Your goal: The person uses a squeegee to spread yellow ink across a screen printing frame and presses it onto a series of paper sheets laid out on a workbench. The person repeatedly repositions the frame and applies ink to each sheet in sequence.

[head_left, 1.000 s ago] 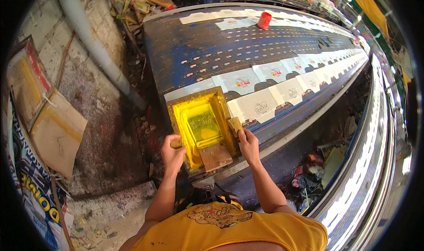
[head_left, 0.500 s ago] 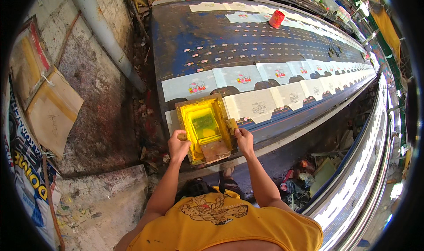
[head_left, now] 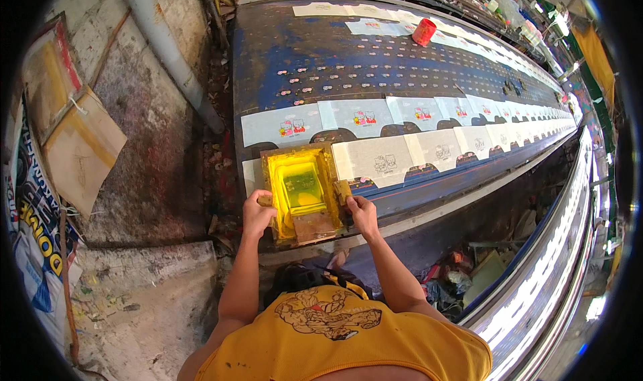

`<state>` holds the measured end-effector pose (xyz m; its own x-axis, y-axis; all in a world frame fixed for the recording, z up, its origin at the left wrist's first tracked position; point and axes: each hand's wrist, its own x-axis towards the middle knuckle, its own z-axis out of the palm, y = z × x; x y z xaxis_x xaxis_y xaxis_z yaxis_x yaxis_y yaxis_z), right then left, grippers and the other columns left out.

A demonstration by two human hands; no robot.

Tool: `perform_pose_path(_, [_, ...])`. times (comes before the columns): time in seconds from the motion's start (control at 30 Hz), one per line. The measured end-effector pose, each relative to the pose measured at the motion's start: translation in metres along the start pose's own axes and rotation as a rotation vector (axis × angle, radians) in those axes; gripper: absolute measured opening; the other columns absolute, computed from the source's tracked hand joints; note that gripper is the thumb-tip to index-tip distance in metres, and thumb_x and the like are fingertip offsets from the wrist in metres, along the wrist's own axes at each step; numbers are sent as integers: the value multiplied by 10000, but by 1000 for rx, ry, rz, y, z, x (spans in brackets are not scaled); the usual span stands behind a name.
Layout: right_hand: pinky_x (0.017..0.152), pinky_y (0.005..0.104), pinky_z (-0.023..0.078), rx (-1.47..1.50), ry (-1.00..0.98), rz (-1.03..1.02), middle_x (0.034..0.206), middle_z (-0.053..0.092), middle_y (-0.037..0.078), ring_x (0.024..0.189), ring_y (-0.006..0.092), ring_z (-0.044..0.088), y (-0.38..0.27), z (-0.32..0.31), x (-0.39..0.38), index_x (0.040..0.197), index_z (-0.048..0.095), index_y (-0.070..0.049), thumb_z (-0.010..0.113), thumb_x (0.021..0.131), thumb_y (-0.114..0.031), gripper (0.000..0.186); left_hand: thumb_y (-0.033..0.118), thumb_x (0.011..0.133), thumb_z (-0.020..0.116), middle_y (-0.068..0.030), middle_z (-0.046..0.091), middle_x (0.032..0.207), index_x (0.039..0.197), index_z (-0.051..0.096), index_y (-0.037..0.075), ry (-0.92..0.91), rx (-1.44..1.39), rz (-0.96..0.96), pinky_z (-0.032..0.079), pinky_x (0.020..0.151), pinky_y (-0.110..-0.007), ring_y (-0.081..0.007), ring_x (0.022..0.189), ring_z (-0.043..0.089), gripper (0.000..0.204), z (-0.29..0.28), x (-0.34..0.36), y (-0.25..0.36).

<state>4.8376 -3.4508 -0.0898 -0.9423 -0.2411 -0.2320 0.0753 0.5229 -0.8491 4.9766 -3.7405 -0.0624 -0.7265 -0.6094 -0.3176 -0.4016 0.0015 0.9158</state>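
A screen-printing frame with a wooden, ink-stained rim lies at the table's near left corner. Bright yellow ink covers its inside walls and pools on the mesh. Across its near end sits a brown flat piece. My left hand is closed on a small yellow-stained grip at the left side of the frame. On the right side, my right hand pinches a similar yellowish block against the frame. Right of the frame runs a row of cream cloth pieces with outline prints.
Pale blue cloth pieces with coloured character prints line the long dark table beyond. A red can stands farther back. A grey pipe and a stained wall are at left. Another long table runs along the right.
The view has shifted slightly. Both hands keep their hold on the frame, which stays at nearly the same place beside the cream cloth.
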Motion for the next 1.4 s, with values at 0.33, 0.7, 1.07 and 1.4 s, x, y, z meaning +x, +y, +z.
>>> perform_pose_path(0.33, [776,332,535,42,-34,-7,906,772,91,842,136,667,1,-1,-2,1144,752,70,667,1043,-369,458,-83,684,716,-32,631,794,1125,675,24,-19,-48,-19,393,524,-327,-114,596,548,456,-4,-5,9])
perform_pose_path(0.7, [848,405,557,6,-40,47,955,783,220,939,310,759,-5,-2,-1,1154,753,44,657,1015,-396,471,-81,673,715,-30,617,822,1140,664,31,-86,-55,-72,411,591,-322,-127,659,542,483,-9,-7,16])
perform_pose_path(1.07, [775,346,536,-1,-40,20,966,777,127,864,155,670,2,-2,-2,1216,725,62,671,1034,-380,482,-68,679,724,-51,626,906,1155,657,30,-115,-29,-107,452,649,-337,-148,714,560,491,-10,-4,12])
perform_pose_path(1.4, [879,488,548,-279,0,-687,1155,666,219,1015,427,655,-55,-12,-58,1190,689,6,799,950,-341,436,-27,725,739,-78,666,826,1185,647,23,-74,46,-8,451,570,-345,-151,639,593,471,-7,-2,-2])
